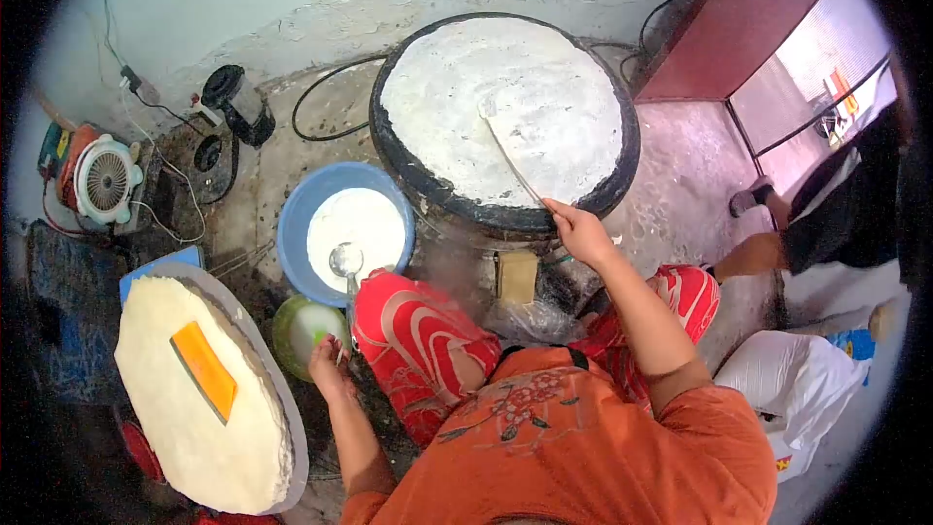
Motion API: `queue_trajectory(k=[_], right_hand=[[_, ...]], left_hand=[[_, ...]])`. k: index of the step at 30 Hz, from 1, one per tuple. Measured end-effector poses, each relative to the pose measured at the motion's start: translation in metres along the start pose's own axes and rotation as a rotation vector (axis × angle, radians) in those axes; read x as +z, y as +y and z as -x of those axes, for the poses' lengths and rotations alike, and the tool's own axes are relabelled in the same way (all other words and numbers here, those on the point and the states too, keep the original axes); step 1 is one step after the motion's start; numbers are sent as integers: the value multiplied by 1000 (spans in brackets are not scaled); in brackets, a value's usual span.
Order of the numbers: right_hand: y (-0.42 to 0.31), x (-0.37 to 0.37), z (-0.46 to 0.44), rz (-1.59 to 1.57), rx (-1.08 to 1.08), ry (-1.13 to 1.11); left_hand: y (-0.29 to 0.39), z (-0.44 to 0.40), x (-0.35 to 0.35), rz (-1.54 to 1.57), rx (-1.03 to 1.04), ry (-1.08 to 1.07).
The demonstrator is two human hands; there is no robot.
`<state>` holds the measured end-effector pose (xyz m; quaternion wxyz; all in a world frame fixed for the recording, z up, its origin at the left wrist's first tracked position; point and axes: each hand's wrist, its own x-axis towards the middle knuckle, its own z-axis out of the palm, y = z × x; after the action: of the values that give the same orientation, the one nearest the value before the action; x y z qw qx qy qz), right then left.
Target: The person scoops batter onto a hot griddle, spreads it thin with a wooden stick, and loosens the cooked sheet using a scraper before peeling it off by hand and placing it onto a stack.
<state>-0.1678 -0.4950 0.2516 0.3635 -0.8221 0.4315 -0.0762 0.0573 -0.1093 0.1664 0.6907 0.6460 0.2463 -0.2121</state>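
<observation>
My right hand (580, 236) is closed around the thin handle of a long-handled spreader (515, 163). Its small rounded end rests on white batter (554, 102) that covers most of a big round griddle (389, 151) with a black rim. Down at the left, my left hand (332, 371) is closed beside a green bowl (283, 335) of whitish liquid; a bit of something pale shows at its fingers, too small to name. Between bowl and griddle stands a blue basin (290, 224) of white batter (355, 219), with a metal ladle (346, 259) in it.
A stack of large round flatbreads (185, 408) lies at the left, an orange-and-grey scraper (206, 369) on top. Behind it are a small fan (104, 178) and a black container (238, 107). White sacks (792, 379) and another person's leg (753, 258) are at the right.
</observation>
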Motion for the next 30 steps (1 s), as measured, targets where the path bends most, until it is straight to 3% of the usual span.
queue_trajectory(k=[5, 11, 14, 16, 20, 22, 24, 26, 29, 30], right_hand=[[6, 6, 9, -8, -113, 53], [13, -2, 18, -55, 33, -21], [48, 7, 6, -230, -52, 104], [37, 3, -2, -350, 23, 129], [21, 4, -21, -196, 15, 96], [21, 5, -21, -129, 56, 40], [22, 1, -15, -22, -75, 28], [35, -2, -14, -109, -113, 35], [13, -28, 4, -195, 22, -62], [8, -36, 8, -315, 167, -95]], left_hand=[[-7, -4, -4, -2, -4, -5], [-20, -16, -12, -19, -40, 15], [-28, -22, -22, -5, -18, -62], [-28, -20, -24, 6, -37, -12], [-33, -24, -33, -29, -25, -15], [-29, -17, -29, 0, -58, 84], [-27, -16, -28, 5, -68, 89], [-34, -17, -31, 12, -86, 100], [-40, -27, -35, -6, -59, 30], [-40, -28, -33, 10, -50, 27]])
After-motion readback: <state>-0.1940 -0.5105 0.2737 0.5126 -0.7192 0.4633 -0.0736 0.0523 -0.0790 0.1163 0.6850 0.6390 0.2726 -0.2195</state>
